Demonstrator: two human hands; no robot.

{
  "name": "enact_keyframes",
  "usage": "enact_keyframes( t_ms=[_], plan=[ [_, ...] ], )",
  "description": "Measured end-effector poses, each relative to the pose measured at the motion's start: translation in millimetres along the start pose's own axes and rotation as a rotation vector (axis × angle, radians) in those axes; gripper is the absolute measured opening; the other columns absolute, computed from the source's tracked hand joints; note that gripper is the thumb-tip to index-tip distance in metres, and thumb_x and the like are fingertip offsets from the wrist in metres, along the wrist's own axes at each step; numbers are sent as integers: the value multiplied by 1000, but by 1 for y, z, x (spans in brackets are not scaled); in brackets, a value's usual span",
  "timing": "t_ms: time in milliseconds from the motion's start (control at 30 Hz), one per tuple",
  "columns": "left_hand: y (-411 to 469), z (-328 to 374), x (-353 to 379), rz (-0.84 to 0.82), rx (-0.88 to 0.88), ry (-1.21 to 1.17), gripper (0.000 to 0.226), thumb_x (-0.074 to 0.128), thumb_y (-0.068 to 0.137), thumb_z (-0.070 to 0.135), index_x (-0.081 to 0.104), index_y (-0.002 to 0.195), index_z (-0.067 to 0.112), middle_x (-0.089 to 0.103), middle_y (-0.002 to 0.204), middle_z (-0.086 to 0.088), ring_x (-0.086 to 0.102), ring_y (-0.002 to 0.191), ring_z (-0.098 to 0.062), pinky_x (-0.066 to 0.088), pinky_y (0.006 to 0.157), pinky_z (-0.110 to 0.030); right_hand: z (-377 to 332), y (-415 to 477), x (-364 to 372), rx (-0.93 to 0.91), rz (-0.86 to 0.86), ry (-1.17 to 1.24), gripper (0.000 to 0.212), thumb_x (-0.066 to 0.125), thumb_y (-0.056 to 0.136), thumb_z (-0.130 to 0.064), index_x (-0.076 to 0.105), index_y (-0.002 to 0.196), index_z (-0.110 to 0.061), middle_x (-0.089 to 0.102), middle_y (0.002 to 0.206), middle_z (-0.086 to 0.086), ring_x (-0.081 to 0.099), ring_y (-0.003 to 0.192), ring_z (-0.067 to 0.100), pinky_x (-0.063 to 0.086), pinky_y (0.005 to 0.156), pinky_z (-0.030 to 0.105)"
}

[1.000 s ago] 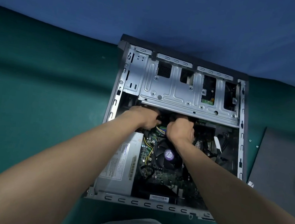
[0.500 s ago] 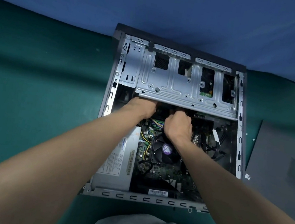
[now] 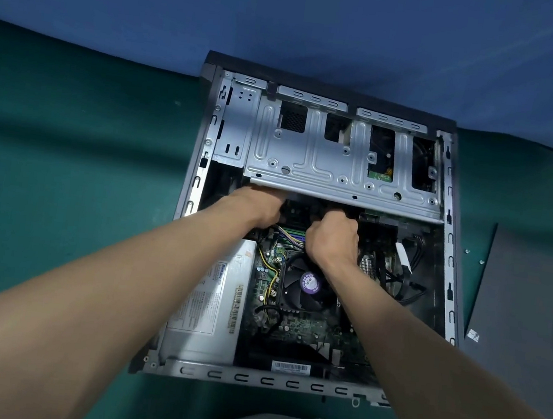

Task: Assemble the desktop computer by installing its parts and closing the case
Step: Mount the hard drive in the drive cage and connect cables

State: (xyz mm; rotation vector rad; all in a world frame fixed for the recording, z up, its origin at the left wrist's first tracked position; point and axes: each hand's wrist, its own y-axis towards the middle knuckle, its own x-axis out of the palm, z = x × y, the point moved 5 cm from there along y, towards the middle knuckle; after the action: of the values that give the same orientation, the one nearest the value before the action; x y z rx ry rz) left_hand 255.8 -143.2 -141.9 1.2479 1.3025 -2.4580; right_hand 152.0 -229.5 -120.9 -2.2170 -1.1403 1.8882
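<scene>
Beneath the drive cage, beyond the CPU fan, our left hand and right hand reach; cage hides fingers, so we cannot tell either grip.

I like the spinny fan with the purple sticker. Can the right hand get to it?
Probably yes. The CPU fan lies uncovered in the open case, close by the right hand; the drive cage overhangs only farther back.

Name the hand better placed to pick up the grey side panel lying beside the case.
Right, probably. The side panel lies right of the case, nearer the right hand. The left hand reaches under the drive cage further left and would have to cross over.
</scene>
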Motion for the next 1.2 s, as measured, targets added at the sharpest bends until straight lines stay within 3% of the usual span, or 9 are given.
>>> enact_keyframes(
  t_ms=[233, 400, 467, 633, 767, 833, 933, 1100, 1200],
  plan=[
    [13, -4, 7, 25, 43, -118, 72, 69, 85, 41, 30, 143, 23, 42, 146, -10, 41, 132, -31, 36, 108, -43, 0, -2, 1, -142, -75, -83, 13, 46, 86, -3, 46, 75, -10, 46, 88, 12, 42, 75, 32, 38, 67, 33],
    [17, -6, 8, 12, 21, -118, 68, 70, 83, 43, 43, 137, 12, 50, 138, -10, 47, 126, -29, 38, 106, -41, 2, 1, 1, -219, -52, -72, 12, 44, 86, -5, 45, 75, -9, 52, 93, 18, 47, 78, 38, 38, 67, 33],
    [17, -5, 6, 52, 43, -124, 66, 72, 82, 37, 44, 136, 11, 53, 135, -10, 48, 123, -29, 39, 105, -40, 4, 6, 2, -226, -66, -43, 18, 46, 89, -11, 41, 72, -7, 46, 87, 13, 49, 80, 41, 38, 69, 32],
    [16, -3, 5, 73, 71, -110, 64, 73, 82, 35, 46, 135, 13, 56, 131, -9, 51, 119, -28, 40, 103, -38, 11, 8, 3, -265, -80, -30, 28, 48, 92, -14, 40, 65, -15, 30, 69, -1, 39, 65, 28, 38, 71, 31],
    [13, -2, 5, 65, 86, -90, 58, 72, 82, 38, 50, 132, 17, 59, 128, -6, 54, 116, -27, 43, 101, -38, 8, 6, 1, -220, 90, -63, 16, 50, 88, -14, 44, 73, -12, 43, 77, 5, 47, 76, 33, 38, 68, 34],
    [12, -1, 4, 83, 92, -70, 56, 72, 82, 38, 51, 131, 19, 60, 126, -5, 55, 114, -26, 44, 99, -37, 1, 5, -1, -158, 143, -80, 10, 53, 86, -19, 56, 78, -14, 58, 89, 11, 55, 82, 35, 37, 68, 32],
    [12, -1, 4, 73, 78, -36, 60, 71, 82, 41, 50, 132, 16, 59, 127, -6, 55, 114, -28, 44, 99, -39, -3, 12, 2, -48, 150, -119, 21, 53, 85, -25, 68, 91, -12, 66, 106, 10, 61, 96, 31, 36, 69, 29],
    [11, -3, 3, 76, 72, -27, 67, 70, 82, 45, 44, 136, 14, 55, 134, -7, 53, 119, -30, 44, 100, -41, -1, 23, 5, 63, 150, -135, 17, 51, 85, -30, 53, 73, -17, 68, 102, 9, 50, 77, 25, 34, 66, 27],
    [10, -3, 3, 62, 71, -23, 65, 69, 83, 46, 44, 136, 15, 53, 136, -7, 52, 121, -30, 44, 101, -42, 1, 22, 6, 107, 152, -113, 20, 51, 84, -31, 61, 80, -14, 68, 103, 10, 57, 85, 27, 35, 67, 28]
  ],
)
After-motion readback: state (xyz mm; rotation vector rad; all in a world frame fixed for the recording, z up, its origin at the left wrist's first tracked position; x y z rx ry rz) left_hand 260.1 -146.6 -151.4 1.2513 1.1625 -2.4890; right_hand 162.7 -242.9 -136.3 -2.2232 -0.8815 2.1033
